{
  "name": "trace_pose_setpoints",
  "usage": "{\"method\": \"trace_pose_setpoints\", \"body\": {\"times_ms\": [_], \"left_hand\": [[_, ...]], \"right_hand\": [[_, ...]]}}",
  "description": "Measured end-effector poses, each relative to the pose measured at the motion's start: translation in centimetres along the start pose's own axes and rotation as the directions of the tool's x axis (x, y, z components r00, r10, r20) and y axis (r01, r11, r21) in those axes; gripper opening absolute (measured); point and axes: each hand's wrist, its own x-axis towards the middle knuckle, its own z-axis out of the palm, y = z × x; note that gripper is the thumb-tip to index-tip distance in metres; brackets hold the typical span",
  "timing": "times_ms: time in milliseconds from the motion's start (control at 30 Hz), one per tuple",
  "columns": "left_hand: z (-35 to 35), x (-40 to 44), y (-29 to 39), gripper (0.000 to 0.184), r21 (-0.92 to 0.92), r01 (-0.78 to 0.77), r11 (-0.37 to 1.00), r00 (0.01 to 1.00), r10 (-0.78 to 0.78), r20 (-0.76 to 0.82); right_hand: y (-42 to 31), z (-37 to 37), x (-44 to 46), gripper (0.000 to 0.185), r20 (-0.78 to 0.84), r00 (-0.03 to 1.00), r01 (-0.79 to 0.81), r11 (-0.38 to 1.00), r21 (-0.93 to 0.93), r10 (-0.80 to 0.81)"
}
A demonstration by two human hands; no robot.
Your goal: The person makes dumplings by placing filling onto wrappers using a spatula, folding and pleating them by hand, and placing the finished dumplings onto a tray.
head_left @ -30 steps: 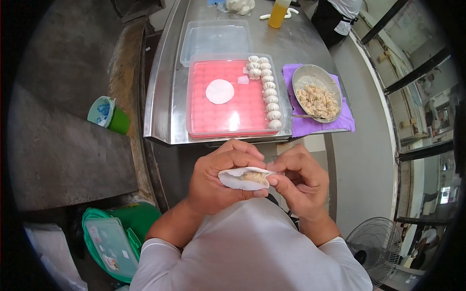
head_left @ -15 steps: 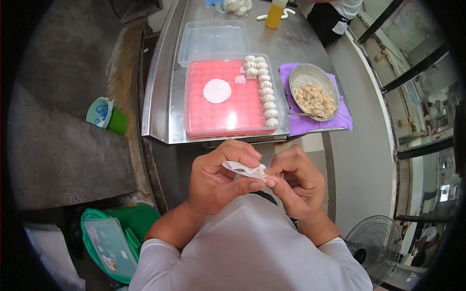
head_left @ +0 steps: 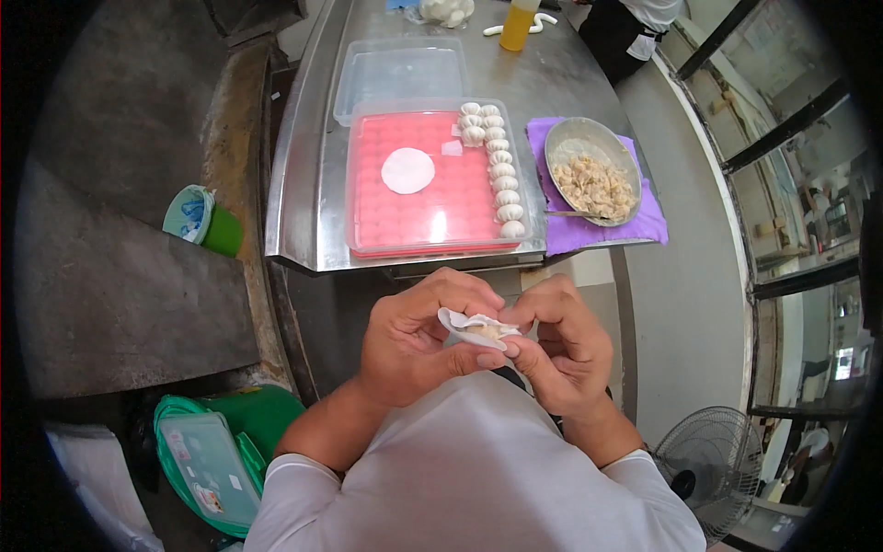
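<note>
A white dough wrapper [head_left: 472, 329] with pale filling showing in its fold is held in front of my chest. My left hand [head_left: 414, 336] grips its left part between thumb and fingers. The thumb and fingertips of my right hand [head_left: 561, 340] pinch its right edge. Beyond my hands, a clear tray with a pink base [head_left: 377, 216] holds one flat round wrapper [head_left: 407, 171] and several pleated dumplings [head_left: 505, 183] along its right side. To the right, a metal bowl of filling [head_left: 593, 184] with a utensil in it rests on a purple cloth [head_left: 651, 221].
Behind the tray lies a clear lid [head_left: 400, 69] on the metal table [head_left: 308, 184]. A yellow bottle [head_left: 518, 28] and bagged dough [head_left: 447, 10] stand at the back. Another person [head_left: 625, 32] is at the far right. Green bins and a fan [head_left: 708, 469] flank me.
The wrapper has gone from a long open fold to a smaller, more gathered shape between my fingers. The view has shifted slightly, so the table things appear a little further left.
</note>
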Motion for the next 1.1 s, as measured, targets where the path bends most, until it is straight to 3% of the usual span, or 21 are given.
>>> {"method": "trace_pose_setpoints", "body": {"times_ms": [167,233,300,367,400,567,733,800,867,933,1100], "left_hand": [[0.9,-0.3,-0.8,0.033,-0.131,-0.029,0.991,0.992,0.012,-0.128],[0.5,0.0,-0.8,0.034,0.043,-0.050,0.998,0.998,0.051,-0.031],[0.3,0.3,-0.5,0.034,0.060,-0.038,0.997,0.999,0.037,0.012],[0.4,0.5,-0.6,0.033,0.078,-0.029,0.997,0.998,0.025,0.053],[0.6,0.5,-0.9,0.033,0.062,-0.059,0.996,0.998,0.059,0.010],[1.7,0.2,-2.1,0.031,-0.065,-0.097,0.993,0.984,0.086,-0.158],[1.2,1.2,-2.2,0.030,0.146,-0.107,0.984,0.994,0.106,0.019],[1.5,1.6,-2.0,0.030,0.162,-0.102,0.982,0.995,0.099,0.024],[2.1,1.7,-2.3,0.030,0.180,-0.098,0.979,0.995,0.094,0.028],[3.2,1.7,-3.4,0.031,0.079,-0.182,0.980,0.964,0.194,-0.181],[3.5,2.8,-4.0,0.030,0.200,-0.183,0.962,0.978,0.199,-0.061]], "right_hand": [[0.3,-0.6,-0.4,0.017,0.032,0.999,-0.038,0.999,-0.001,0.038],[0.3,-0.4,-0.4,0.016,0.045,0.998,-0.046,0.999,-0.004,0.046],[0.3,0.4,-0.5,0.013,-0.134,0.985,-0.085,0.982,0.171,0.109],[0.3,-0.5,-0.3,0.012,-0.080,0.995,-0.057,0.994,0.091,0.064],[0.4,-0.9,-0.2,0.011,-0.019,1.000,-0.022,1.000,0.012,0.023],[0.3,-1.4,-0.4,0.012,-0.005,0.996,-0.090,0.996,0.023,0.090],[0.9,-1.9,-0.2,0.011,-0.005,1.000,-0.020,0.999,0.026,0.020],[0.8,-1.6,-0.2,0.012,-0.108,0.987,-0.101,0.984,0.145,0.117],[0.9,-2.4,-0.3,0.012,-0.073,0.993,-0.086,0.992,0.096,0.093],[1.0,-3.2,-0.2,0.013,-0.037,0.997,-0.068,0.996,0.049,0.070],[1.7,-4.9,0.1,0.013,-0.015,0.999,-0.031,0.998,0.061,0.032]]}}
